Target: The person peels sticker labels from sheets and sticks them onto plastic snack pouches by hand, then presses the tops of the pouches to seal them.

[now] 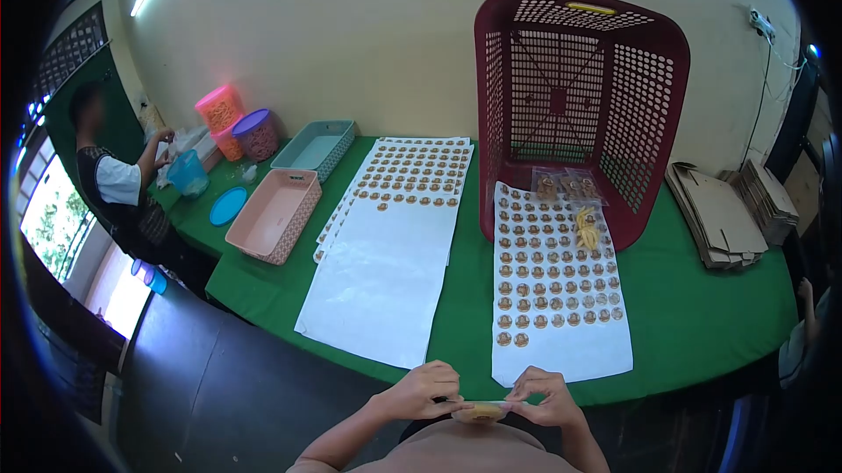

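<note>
Close to my body, at the table's front edge, my left hand (428,392) and my right hand (545,398) pinch the top corners of a small clear plastic packet (480,412). Something yellowish fills its lower part, and the top edge is stretched between my fingers. Beyond my right hand lies a sheet of round brown stickers (561,354), its bottom strip bare. At the far end of that sheet are a few clear packets (570,185) and a packet of yellow pieces (587,229). Beyond my left hand are several overlapping sticker sheets (377,284).
A large maroon basket (681,113) stands on its side on the green table (702,333). Flattened cardboard boxes (715,214) lean at right. Left are a pink basket (272,210), a teal basket (316,146) and snack tubs (254,135). A person (114,175) works at far left.
</note>
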Demonstrator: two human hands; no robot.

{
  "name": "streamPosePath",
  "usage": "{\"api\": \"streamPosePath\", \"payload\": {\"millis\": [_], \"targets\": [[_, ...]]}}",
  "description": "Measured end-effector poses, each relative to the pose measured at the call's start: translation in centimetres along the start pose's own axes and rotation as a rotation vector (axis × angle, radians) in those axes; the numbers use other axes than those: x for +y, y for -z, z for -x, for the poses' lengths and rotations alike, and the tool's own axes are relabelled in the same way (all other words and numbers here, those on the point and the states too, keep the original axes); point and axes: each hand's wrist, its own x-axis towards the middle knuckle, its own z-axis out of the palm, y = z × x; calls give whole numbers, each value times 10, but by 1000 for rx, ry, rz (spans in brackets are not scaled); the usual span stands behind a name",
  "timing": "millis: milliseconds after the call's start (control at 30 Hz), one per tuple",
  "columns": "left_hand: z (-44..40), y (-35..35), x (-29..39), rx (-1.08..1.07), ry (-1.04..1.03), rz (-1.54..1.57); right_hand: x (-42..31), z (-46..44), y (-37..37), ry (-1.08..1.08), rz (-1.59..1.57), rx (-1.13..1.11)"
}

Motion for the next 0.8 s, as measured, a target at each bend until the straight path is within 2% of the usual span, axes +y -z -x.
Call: {"api": "streamPosePath", "payload": {"millis": [200, 300, 367, 400, 467, 500, 567, 600, 667, 700, 733, 767, 800], "targets": [[9, -11, -1, -1, 75, 105, 2, 13, 9, -59, 49, -116], [7, -15, -2, 14, 180, 68, 0, 9, 11, -20, 106, -117], [-4, -21, 2, 253, 448, 217, 5, 2, 8, 51, 134, 135], [-6, -22, 2, 351, 508, 223, 8, 1, 5, 54, 139, 131], [-10, -19, 4, 565, 534, 82, 15, 0, -6, -137, -271, 512], [-9, -18, 3, 572, 531, 83, 17, -1, -8, -114, -294, 540], [-3, -15, 0, 390, 430, 94, 18, -7, -16, -104, -343, 576], [-7, -21, 0, 392, 432, 91, 20, -9, -19, -98, -395, 616], [-19, -42, 1, 415, 296, 358, 24, -6, -27, -102, -371, 546], [-21, -48, -4, 272, 314, 395, 19, -7, -33, -119, -252, 402], [-19, -57, -10, 272, 314, 397, 15, -8, -37, -135, -132, 258], [-16, -67, -18, 314, 318, 326, 12, -11, -40, -135, -129, 259], [-15, -73, -22, 354, 320, 253, 9, -16, -42, -43, 17, 226]]}}
